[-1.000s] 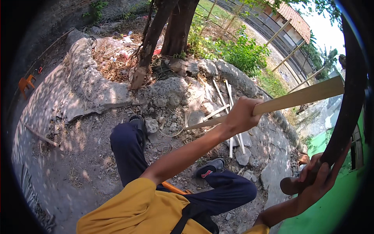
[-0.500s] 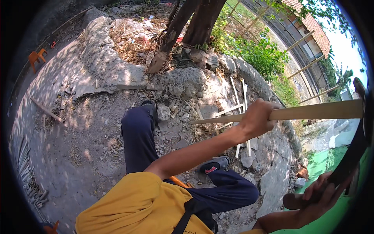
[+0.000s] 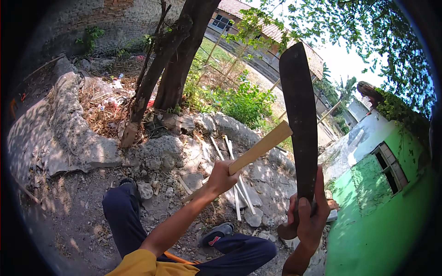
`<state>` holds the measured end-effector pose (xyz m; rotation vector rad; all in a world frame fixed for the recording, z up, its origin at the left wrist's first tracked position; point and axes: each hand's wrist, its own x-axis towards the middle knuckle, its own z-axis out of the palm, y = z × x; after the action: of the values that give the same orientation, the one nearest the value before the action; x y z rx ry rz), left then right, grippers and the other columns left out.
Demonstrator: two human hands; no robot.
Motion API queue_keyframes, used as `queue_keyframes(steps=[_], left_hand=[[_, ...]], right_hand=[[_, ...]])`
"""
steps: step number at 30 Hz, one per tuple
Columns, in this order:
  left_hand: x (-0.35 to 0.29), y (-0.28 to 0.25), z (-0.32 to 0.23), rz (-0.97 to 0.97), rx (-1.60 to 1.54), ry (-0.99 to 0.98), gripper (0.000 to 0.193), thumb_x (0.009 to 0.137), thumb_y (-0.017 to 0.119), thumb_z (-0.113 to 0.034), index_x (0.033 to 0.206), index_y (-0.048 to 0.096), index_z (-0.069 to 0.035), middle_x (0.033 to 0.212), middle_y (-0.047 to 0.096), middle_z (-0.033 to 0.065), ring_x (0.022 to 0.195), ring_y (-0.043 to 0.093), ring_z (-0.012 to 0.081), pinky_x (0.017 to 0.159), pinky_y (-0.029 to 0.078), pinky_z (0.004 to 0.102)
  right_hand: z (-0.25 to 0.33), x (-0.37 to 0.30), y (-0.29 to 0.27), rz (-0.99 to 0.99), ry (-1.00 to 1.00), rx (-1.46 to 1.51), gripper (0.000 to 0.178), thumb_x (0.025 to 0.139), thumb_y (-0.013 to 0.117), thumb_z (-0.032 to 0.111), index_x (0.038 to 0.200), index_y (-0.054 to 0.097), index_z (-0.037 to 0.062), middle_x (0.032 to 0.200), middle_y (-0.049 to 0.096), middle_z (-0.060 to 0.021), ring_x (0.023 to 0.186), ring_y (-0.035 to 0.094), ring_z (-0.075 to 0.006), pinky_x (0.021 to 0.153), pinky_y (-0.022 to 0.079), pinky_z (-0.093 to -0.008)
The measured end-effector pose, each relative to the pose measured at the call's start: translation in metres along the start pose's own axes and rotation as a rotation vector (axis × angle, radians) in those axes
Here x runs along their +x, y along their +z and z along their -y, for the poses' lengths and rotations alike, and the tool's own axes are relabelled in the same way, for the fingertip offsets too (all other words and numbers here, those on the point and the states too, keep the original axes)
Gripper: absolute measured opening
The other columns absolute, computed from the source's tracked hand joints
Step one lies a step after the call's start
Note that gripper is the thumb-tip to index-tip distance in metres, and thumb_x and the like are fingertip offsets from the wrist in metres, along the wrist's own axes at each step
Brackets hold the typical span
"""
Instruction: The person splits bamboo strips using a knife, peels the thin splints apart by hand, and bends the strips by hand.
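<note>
My left hand [image 3: 221, 177] is closed round a pale, flat wooden slat [image 3: 263, 146], which slants up to the right. Its far end meets the dark blade of a machete [image 3: 298, 110] or lies just beside it; I cannot tell whether they touch. The machete stands nearly upright, its broad rounded tip at the top. Around its wooden handle wraps my right hand [image 3: 309, 214]. The slat's lower end runs behind my left wrist.
Several pale wooden strips [image 3: 235, 179] lie on the stony ground by a broken concrete edge [image 3: 92, 149]. Beyond it stands a tree trunk [image 3: 177, 69]. A green wall [image 3: 363, 234] rises on the right. My bent legs [image 3: 122, 216] are below, with an orange seat edge [image 3: 179, 258] between them.
The view has swung up and to the right. The machete, earlier slanting at the right rim, now stands more upright nearer the middle. The slat tilts up more steeply; both grips hold.
</note>
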<state>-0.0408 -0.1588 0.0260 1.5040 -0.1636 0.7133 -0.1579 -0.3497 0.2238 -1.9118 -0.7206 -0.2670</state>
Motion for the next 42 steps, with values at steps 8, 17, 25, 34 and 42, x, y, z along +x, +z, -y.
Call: queue_keyframes(steps=[8,17,25,34,42], left_hand=[[0.000,0.001,-0.002,-0.015,0.029,0.006,0.028,0.091,0.069,-0.006,0.067,0.058,0.003,0.054,0.053,0.0049,0.051,0.048,0.0080,0.048,0.037,0.0349],[0.031,0.000,-0.029,0.062,0.012,0.153,0.014,0.087,0.068,-0.005,0.079,0.063,0.005,0.060,0.058,0.0154,0.054,0.057,0.0183,0.055,0.045,0.0405],[0.034,-0.031,-0.012,0.355,0.097,-0.063,0.041,0.089,0.086,-0.032,0.106,0.065,-0.001,0.079,0.066,0.0076,0.074,0.064,0.0167,0.067,0.050,0.0380],[0.012,-0.178,0.050,0.585,0.527,-0.414,0.134,0.071,0.092,-0.066,0.158,0.019,0.006,0.161,0.036,0.0372,0.153,0.036,0.0461,0.127,0.034,0.0474],[-0.033,-0.239,0.056,0.578,0.783,-0.641,0.108,0.082,0.086,-0.060,0.157,0.037,-0.001,0.158,0.046,0.0284,0.150,0.046,0.0381,0.122,0.040,0.0467]], right_hand=[[-0.012,-0.001,-0.003,-0.009,-0.029,-0.018,0.071,0.103,0.048,-0.001,0.170,0.026,0.0071,0.075,0.061,-0.0050,0.056,0.049,-0.0047,0.051,0.042,-0.0220],[0.022,0.018,0.000,-0.363,-0.092,-0.076,0.068,0.108,0.048,0.013,0.171,0.023,0.0125,0.073,0.056,-0.0047,0.049,0.049,-0.0079,0.043,0.039,-0.0226],[-0.010,0.025,0.015,-0.213,-0.021,-0.135,0.064,0.111,0.047,0.018,0.171,0.026,0.0157,0.077,0.054,-0.0029,0.050,0.045,-0.0051,0.043,0.036,-0.0206],[-0.047,0.045,0.011,-0.338,0.033,-0.058,0.060,0.111,0.047,0.017,0.169,0.034,0.0227,0.078,0.055,-0.0033,0.051,0.046,-0.0047,0.044,0.037,-0.0203],[-0.039,0.047,0.003,-0.306,0.055,-0.086,0.061,0.110,0.050,0.017,0.169,0.035,0.0201,0.075,0.053,-0.0023,0.050,0.046,-0.0051,0.043,0.037,-0.0209]])
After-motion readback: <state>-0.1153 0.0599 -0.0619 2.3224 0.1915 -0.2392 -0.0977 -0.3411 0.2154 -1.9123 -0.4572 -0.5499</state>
